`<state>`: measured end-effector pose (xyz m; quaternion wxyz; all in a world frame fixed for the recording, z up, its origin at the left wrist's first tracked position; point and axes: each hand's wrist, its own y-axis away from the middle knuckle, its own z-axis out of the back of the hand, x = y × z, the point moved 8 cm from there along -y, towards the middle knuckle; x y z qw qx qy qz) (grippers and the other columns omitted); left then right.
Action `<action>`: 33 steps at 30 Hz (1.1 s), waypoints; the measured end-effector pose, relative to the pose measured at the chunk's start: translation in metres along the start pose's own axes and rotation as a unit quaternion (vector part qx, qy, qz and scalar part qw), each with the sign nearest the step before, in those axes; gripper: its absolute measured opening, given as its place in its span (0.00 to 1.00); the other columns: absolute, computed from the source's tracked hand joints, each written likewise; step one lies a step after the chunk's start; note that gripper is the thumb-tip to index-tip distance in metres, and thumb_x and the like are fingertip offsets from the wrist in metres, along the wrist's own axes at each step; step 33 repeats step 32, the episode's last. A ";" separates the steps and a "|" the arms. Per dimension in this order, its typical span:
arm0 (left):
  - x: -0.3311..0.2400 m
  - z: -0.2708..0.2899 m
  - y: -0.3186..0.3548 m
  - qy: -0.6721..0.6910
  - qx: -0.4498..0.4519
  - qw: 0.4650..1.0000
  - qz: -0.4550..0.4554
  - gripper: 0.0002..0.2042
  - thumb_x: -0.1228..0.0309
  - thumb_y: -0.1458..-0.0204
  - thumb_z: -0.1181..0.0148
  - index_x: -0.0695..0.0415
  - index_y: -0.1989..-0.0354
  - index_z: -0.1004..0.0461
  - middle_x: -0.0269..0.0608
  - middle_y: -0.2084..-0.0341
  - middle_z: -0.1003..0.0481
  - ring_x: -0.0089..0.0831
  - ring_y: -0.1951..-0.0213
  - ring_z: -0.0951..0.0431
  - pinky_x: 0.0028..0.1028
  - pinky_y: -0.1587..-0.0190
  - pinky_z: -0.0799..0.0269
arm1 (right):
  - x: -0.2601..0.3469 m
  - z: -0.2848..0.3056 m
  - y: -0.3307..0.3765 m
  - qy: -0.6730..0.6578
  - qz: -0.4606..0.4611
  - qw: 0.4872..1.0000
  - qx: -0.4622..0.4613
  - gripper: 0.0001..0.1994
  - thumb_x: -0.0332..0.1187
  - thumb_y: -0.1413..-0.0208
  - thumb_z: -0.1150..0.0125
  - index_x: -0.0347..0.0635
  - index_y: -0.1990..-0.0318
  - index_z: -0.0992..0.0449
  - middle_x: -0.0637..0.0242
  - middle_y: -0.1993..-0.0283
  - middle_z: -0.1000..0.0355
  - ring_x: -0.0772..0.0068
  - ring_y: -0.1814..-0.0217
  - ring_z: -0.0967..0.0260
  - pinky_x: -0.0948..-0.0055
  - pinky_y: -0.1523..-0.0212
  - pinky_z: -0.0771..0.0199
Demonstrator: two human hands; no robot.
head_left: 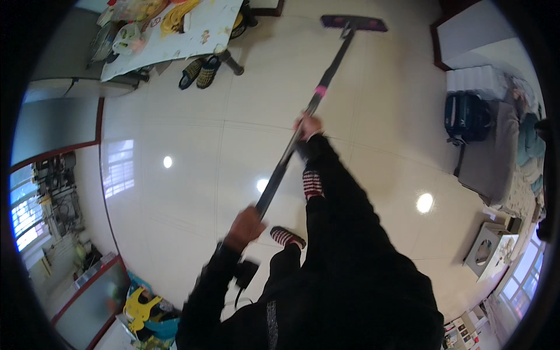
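left hand (246,226), right hand (308,125), gripping mop pole (303,119)

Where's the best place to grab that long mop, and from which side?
Probably the bare shaft of the mop, from above with two spread hands. The pole is long and slanted, its flat head far away on the floor. The left hand grips near the top, the right hand midway.

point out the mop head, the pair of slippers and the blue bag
mop head (354,23), head view, middle of the flat purple pad
pair of slippers (199,72), head view, where the two slippers meet
blue bag (465,116), head view, middle of its front
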<state>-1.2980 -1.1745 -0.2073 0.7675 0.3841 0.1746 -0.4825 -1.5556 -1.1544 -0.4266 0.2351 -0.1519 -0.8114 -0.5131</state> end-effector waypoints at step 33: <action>0.412 0.074 0.924 -0.265 0.310 0.702 0.584 0.24 0.59 0.64 0.43 0.55 0.57 0.36 0.52 0.62 0.32 0.42 0.58 0.32 0.35 0.60 0.35 | -0.529 -0.072 0.359 -0.054 -0.391 0.918 -0.041 0.13 0.41 0.58 0.43 0.46 0.70 0.35 0.67 0.72 0.35 0.65 0.66 0.35 0.57 0.64 0.34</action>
